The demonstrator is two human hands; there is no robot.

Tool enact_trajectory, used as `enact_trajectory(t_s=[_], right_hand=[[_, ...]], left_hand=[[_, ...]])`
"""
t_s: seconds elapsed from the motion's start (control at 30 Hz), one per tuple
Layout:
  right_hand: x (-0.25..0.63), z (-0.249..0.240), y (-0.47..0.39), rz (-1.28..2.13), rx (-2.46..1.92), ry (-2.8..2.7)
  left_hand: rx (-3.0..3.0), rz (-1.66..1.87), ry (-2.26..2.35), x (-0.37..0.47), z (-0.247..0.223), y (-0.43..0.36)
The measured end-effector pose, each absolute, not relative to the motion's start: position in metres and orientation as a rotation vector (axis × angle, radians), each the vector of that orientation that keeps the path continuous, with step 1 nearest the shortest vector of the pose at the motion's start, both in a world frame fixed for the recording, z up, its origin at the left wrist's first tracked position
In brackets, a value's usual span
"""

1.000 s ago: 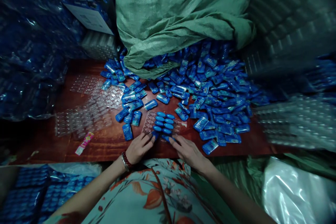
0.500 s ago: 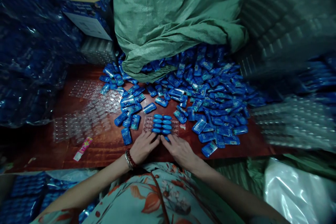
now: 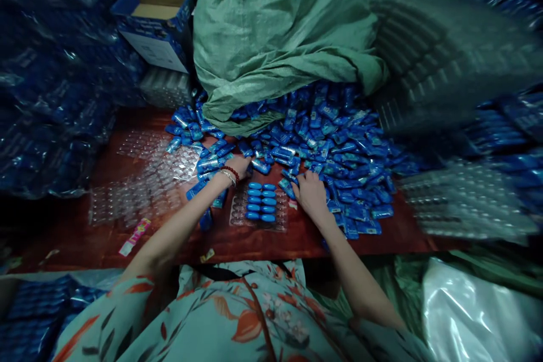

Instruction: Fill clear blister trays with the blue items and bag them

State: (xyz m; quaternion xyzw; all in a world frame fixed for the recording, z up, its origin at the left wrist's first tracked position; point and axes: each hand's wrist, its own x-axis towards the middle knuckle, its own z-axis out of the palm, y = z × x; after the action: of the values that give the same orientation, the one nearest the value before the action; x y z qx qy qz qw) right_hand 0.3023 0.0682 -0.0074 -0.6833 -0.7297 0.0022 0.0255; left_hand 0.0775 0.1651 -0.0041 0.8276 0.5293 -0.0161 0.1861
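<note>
Two columns of blue packs stand in the middle of a clear plastic tray [image 3: 237, 213] close to the table's front edge. My left hand [image 3: 238, 167] is beyond the tray's left side, at the near edge of a pile of blue packets [image 3: 348, 153]; its fingertips are partly hidden, and what they may hold is too small to make out. To the right of the tray, my right hand [image 3: 311, 191] has its thumb and fingers round a small blue packet [image 3: 286, 187] at the pile's edge.
A green sack [image 3: 280, 28] rises behind the pile. Clear trays [image 3: 139, 195] lie at the left, with more stacked trays [image 3: 466, 203] at the right. A pink wrapper [image 3: 134, 236] is near the front edge. An open blue box [image 3: 155, 28] stands at the back left.
Both hands have left the tray's near edge and moved forward and apart to the packets. The view has shifted slightly. A small yellow scrap now shows at the table's front edge.
</note>
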Motion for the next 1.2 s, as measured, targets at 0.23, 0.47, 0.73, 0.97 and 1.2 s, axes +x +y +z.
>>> enact_trajectory(t_s=[0.23, 0.47, 0.73, 0.97, 1.2], right_hand=[[0.325, 0.008, -0.007, 0.544, -1.677, -1.894], [0.291, 0.002, -0.067, 0.792, -1.463, -1.976], [0.276, 0.001, -0.052, 0.318, -1.331, -2.564], [0.282, -0.029, -0.077, 0.267, -1.268, -2.523], [0.282, -0.043, -0.086, 0.333, -1.267, -2.353]], left_hand=[[2.208, 0.531, 1.462, 0.012, 0.020, 0.091], [1.985, 0.904, 1.337, -0.003, 0.001, -0.028], [2.530, 0.949, 1.036, 0.017, -0.034, -0.041], [2.053, 1.014, 1.245, 0.017, -0.031, -0.049], [1.736, 1.019, 1.502, 0.019, -0.033, -0.053]])
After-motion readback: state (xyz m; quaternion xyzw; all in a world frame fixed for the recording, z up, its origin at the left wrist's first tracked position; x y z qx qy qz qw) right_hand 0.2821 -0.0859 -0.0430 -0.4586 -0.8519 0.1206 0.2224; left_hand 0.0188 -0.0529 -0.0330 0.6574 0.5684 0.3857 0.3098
